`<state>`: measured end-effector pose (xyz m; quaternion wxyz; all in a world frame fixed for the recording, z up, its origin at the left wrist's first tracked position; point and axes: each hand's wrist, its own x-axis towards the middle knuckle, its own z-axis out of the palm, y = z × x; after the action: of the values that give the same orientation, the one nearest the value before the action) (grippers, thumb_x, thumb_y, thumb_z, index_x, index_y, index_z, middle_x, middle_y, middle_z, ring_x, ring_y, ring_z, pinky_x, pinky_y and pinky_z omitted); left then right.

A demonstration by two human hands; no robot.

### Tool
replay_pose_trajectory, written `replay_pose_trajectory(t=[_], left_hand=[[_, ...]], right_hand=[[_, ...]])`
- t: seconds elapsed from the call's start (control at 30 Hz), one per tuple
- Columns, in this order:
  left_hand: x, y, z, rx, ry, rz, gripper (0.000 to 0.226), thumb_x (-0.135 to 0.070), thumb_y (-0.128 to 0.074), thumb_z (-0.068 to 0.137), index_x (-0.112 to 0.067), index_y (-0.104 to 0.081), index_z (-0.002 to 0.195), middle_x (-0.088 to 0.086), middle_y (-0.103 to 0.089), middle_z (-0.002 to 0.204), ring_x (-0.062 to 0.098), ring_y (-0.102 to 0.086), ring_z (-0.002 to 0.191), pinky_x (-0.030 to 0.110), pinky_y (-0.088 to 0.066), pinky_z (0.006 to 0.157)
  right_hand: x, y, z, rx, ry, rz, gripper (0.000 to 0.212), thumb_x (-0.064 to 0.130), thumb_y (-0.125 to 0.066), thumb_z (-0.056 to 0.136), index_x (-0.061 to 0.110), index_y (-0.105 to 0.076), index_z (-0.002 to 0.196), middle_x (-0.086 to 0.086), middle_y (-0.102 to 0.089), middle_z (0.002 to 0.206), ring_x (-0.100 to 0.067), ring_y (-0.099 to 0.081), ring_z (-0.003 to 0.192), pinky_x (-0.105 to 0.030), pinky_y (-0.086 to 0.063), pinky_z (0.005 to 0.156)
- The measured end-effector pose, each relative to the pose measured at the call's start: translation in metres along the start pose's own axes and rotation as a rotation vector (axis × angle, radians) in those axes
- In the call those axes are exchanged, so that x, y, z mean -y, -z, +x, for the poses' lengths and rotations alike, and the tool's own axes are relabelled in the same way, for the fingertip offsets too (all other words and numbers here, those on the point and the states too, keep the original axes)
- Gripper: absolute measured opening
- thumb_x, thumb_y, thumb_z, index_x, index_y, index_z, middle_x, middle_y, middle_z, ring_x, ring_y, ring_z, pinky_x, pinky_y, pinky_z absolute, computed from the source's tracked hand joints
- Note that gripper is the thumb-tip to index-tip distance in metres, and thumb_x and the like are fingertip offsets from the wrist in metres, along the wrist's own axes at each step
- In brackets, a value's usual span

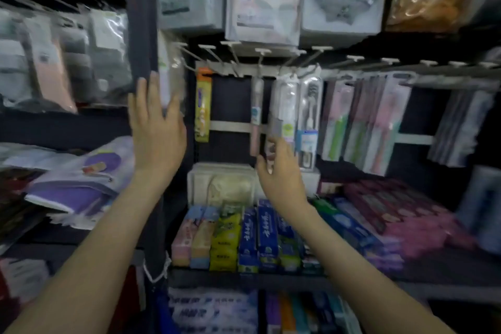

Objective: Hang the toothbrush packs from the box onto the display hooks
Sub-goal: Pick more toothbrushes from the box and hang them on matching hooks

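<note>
Your left hand [157,127] is raised flat, fingers straight and spread, holding nothing, its fingertips at the dark shelf upright [141,22]. Your right hand [279,171] pinches the lower end of a clear toothbrush pack [283,100] between thumb and curled fingers. The pack stands upright among other hung packs, its top at the row of display hooks [260,62]; blur hides whether it sits on one. Toothpaste boxes [244,238] line the shelf below.
</note>
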<state>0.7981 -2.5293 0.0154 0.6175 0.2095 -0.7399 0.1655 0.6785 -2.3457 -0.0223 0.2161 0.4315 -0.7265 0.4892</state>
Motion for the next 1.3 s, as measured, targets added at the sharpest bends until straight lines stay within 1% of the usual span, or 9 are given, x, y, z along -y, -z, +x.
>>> replay_pose_trajectory(t=[0.07,0.2,0.37,0.5,0.63,0.77,0.93,1.13,1.3], left_hand=[[-0.055,0.013,-0.038,0.089,0.091,-0.189,0.038,-0.009,-0.049,0.093,-0.003,-0.053,0.130,0.030,-0.029,0.149,0.048,-0.026,0.137,0.055,-0.020,0.113],[-0.194,0.045,-0.132,0.466,0.074,-0.595,0.037,-0.010,-0.056,0.092,-0.005,-0.057,0.128,0.023,-0.045,0.136,0.040,-0.043,0.123,0.054,-0.043,0.098],[-0.323,0.083,-0.227,0.900,-0.050,-0.873,0.037,-0.020,-0.050,0.097,-0.016,-0.053,0.134,0.002,-0.050,0.135,0.021,-0.048,0.124,0.031,-0.046,0.095],[-0.407,0.092,-0.288,1.254,-0.182,-0.877,0.043,-0.032,-0.038,0.102,-0.029,-0.035,0.145,-0.011,-0.038,0.142,0.007,-0.045,0.122,0.013,-0.040,0.083],[-0.510,0.063,-0.339,1.462,-0.244,-0.760,0.047,-0.032,-0.034,0.103,-0.030,-0.025,0.149,-0.009,-0.037,0.142,0.011,-0.045,0.120,0.024,-0.049,0.081],[-0.616,0.020,-0.385,1.665,-0.300,-0.568,0.054,-0.023,-0.035,0.103,-0.027,-0.015,0.153,-0.001,-0.030,0.150,0.022,-0.051,0.116,0.031,-0.046,0.080],[-0.681,-0.029,-0.435,1.716,-0.376,-0.296,0.064,-0.018,-0.038,0.102,-0.031,-0.001,0.154,0.003,-0.026,0.152,0.026,-0.041,0.129,0.035,-0.042,0.088],[-0.707,-0.065,-0.474,1.710,-0.486,-0.219,0.073,-0.016,-0.042,0.100,-0.031,0.005,0.153,0.011,-0.034,0.139,0.031,-0.045,0.120,0.037,-0.044,0.086],[-0.707,-0.069,-0.494,1.643,-0.484,-0.194,0.068,-0.001,-0.042,0.093,-0.016,-0.013,0.153,0.017,-0.041,0.132,0.037,-0.047,0.116,0.041,-0.046,0.090]], right_hand=[[-0.025,0.033,-0.054,0.057,-0.063,-0.064,0.039,0.025,-0.049,0.098,0.014,-0.039,0.134,-0.003,-0.049,0.125,-0.017,-0.051,0.108,-0.033,-0.047,0.084],[-0.092,0.105,-0.160,0.192,-0.200,-0.254,0.045,0.030,-0.049,0.099,0.010,-0.038,0.139,-0.006,-0.048,0.131,-0.019,-0.050,0.117,-0.029,-0.044,0.086],[-0.181,0.212,-0.267,0.270,-0.455,-0.393,0.044,0.025,-0.050,0.098,0.011,-0.040,0.138,-0.007,-0.047,0.132,-0.025,-0.050,0.117,-0.029,-0.040,0.087],[-0.257,0.301,-0.346,0.272,-0.720,-0.442,0.046,0.020,-0.048,0.098,0.007,-0.036,0.140,-0.012,-0.046,0.134,-0.030,-0.050,0.118,-0.031,-0.041,0.083],[-0.340,0.380,-0.408,0.316,-0.916,-0.494,0.051,0.020,-0.044,0.099,0.012,-0.027,0.146,-0.011,-0.041,0.139,-0.028,-0.047,0.118,-0.039,-0.046,0.089],[-0.423,0.436,-0.439,0.471,-0.995,-0.589,0.068,0.029,-0.051,0.097,0.009,-0.014,0.151,-0.010,-0.027,0.152,-0.027,-0.024,0.139,-0.034,-0.029,0.109],[-0.501,0.455,-0.454,0.780,-0.880,-0.512,0.067,0.026,-0.057,0.093,0.014,-0.021,0.149,-0.005,-0.030,0.151,-0.025,-0.024,0.138,-0.033,-0.024,0.112],[-0.540,0.447,-0.464,0.861,-0.591,-0.447,0.069,0.025,-0.058,0.091,0.018,-0.023,0.150,0.000,-0.029,0.153,-0.019,-0.024,0.141,-0.030,-0.017,0.114],[-0.536,0.456,-0.458,0.798,-0.355,-0.404,0.064,0.026,-0.080,0.070,0.015,-0.052,0.126,-0.003,-0.059,0.121,-0.019,-0.051,0.114,-0.037,-0.049,0.095]])
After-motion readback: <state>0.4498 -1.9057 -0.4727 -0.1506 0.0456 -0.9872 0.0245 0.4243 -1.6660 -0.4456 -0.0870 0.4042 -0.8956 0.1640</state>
